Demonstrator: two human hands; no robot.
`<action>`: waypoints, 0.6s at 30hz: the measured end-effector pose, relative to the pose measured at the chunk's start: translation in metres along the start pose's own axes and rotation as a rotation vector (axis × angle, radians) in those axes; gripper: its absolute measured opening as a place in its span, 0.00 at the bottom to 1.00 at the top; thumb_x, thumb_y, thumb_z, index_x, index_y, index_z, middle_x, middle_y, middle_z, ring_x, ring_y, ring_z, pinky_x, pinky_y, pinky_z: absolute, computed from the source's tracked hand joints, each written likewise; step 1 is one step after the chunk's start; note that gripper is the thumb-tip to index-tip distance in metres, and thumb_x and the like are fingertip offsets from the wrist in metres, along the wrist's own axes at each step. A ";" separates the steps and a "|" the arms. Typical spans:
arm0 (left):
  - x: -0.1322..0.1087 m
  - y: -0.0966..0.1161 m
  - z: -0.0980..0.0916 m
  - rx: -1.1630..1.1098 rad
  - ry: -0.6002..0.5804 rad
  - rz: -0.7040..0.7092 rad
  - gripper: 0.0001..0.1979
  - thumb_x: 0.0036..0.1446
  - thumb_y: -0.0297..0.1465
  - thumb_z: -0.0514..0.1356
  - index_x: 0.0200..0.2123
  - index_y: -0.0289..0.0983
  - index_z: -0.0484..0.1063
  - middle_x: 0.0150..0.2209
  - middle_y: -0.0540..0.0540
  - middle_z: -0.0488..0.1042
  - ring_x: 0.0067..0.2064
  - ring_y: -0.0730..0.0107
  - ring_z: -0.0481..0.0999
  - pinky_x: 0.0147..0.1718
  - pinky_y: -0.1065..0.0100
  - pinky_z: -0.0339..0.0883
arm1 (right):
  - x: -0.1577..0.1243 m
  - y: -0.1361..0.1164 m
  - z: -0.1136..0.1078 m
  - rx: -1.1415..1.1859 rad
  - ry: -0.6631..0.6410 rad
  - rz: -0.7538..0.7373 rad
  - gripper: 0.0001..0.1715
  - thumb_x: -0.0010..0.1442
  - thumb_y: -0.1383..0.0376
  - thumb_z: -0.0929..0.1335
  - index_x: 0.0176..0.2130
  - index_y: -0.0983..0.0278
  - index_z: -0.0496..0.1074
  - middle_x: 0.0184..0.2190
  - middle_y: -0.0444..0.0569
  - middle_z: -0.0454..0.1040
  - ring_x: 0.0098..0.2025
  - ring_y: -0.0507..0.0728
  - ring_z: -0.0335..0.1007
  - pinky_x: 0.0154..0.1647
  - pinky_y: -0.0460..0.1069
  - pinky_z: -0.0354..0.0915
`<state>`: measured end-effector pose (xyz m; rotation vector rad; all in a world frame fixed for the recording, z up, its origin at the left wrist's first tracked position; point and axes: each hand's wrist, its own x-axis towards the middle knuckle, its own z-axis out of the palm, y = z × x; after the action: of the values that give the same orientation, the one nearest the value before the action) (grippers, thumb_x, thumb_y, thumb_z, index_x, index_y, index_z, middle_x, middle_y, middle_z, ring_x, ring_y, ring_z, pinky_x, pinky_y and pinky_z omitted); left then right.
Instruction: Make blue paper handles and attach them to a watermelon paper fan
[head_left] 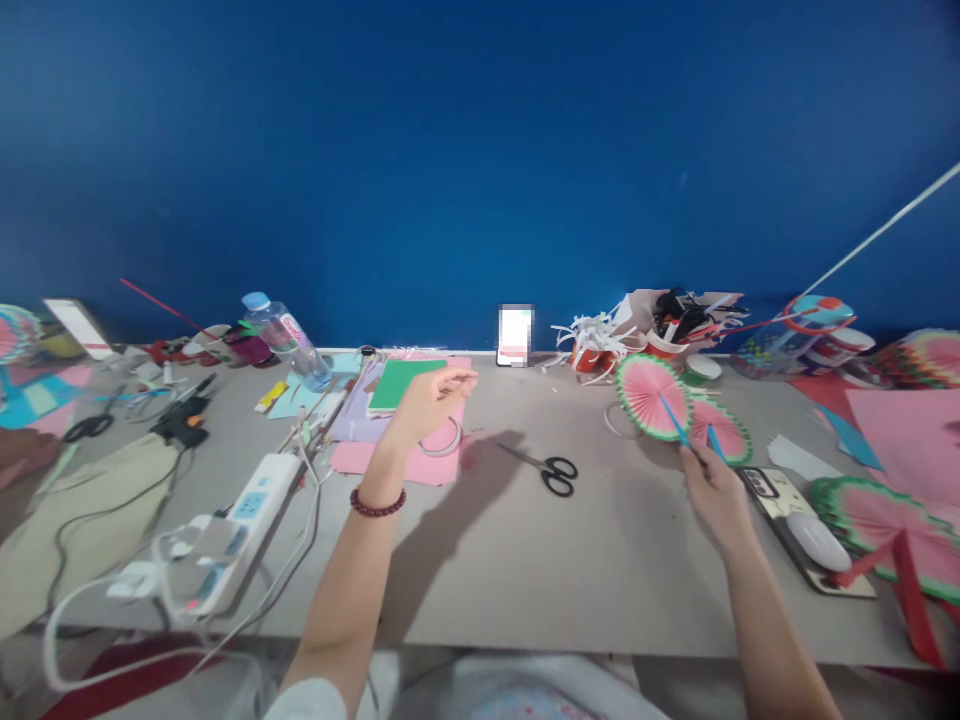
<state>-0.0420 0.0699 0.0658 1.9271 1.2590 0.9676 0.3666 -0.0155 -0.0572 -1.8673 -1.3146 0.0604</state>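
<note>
My right hand (712,485) is closed on the blue stick handle of a round paper fan (651,397), pink and pleated with a green and white edge, held upright above the table. Just behind it is a second similar fan (729,428), also with a blue stick; whether my hand grips that one too, I cannot tell. My left hand (435,400) hovers over sheets of green paper (396,384) and pink paper (442,468), fingers loosely stretched to the right, nothing visible in them. Black-handled scissors (551,472) lie between my hands.
At left are a power strip (251,520) with cables, a glue gun (182,420) and a water bottle (289,340). A phone (514,335) leans on the blue wall. Right: a mouse (817,540) on another phone and more fans (892,520).
</note>
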 end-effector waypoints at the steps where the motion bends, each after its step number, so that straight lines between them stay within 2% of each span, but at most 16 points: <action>1: -0.001 -0.007 0.001 0.039 0.019 -0.001 0.15 0.58 0.40 0.55 0.43 0.38 0.74 0.37 0.45 0.78 0.39 0.64 0.78 0.36 0.66 0.70 | -0.001 0.004 -0.003 -0.022 0.055 0.045 0.31 0.56 0.49 0.59 0.43 0.69 0.74 0.32 0.56 0.77 0.35 0.62 0.72 0.37 0.54 0.65; 3: -0.005 -0.026 0.002 0.161 0.096 -0.010 0.13 0.58 0.38 0.55 0.41 0.39 0.74 0.40 0.46 0.78 0.38 0.65 0.77 0.36 0.67 0.69 | -0.002 0.007 -0.007 -0.055 0.131 0.111 0.31 0.57 0.52 0.57 0.45 0.71 0.73 0.34 0.59 0.76 0.38 0.64 0.71 0.40 0.55 0.64; 5: -0.012 -0.051 0.001 0.296 0.221 -0.027 0.12 0.59 0.35 0.54 0.41 0.40 0.74 0.40 0.46 0.78 0.38 0.65 0.76 0.37 0.67 0.69 | -0.002 0.007 -0.007 -0.102 0.194 0.130 0.31 0.57 0.54 0.56 0.46 0.71 0.73 0.37 0.61 0.76 0.40 0.65 0.70 0.41 0.56 0.63; 10: -0.042 -0.110 -0.003 0.469 0.434 -0.093 0.10 0.57 0.34 0.54 0.37 0.39 0.73 0.34 0.45 0.76 0.35 0.65 0.74 0.35 0.66 0.67 | -0.005 0.008 0.000 -0.243 0.197 0.073 0.28 0.57 0.58 0.56 0.46 0.72 0.71 0.39 0.64 0.74 0.39 0.66 0.69 0.41 0.58 0.61; 13: -0.052 -0.123 -0.002 0.431 0.383 -0.056 0.10 0.57 0.36 0.54 0.35 0.39 0.73 0.33 0.46 0.75 0.36 0.66 0.73 0.37 0.66 0.67 | -0.008 0.007 0.001 -0.283 0.188 0.064 0.28 0.57 0.57 0.56 0.46 0.72 0.70 0.36 0.64 0.73 0.38 0.66 0.68 0.39 0.58 0.62; 18: -0.052 -0.118 0.008 0.462 0.145 0.129 0.09 0.56 0.37 0.56 0.34 0.40 0.73 0.39 0.44 0.74 0.45 0.62 0.71 0.46 0.61 0.65 | -0.012 0.004 -0.001 -0.247 0.204 0.111 0.26 0.56 0.55 0.58 0.46 0.71 0.68 0.35 0.62 0.73 0.37 0.66 0.68 0.38 0.58 0.63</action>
<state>-0.1046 0.0610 -0.0462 2.3480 1.5642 0.9547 0.3644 -0.0266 -0.0638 -2.0918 -1.1171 -0.2387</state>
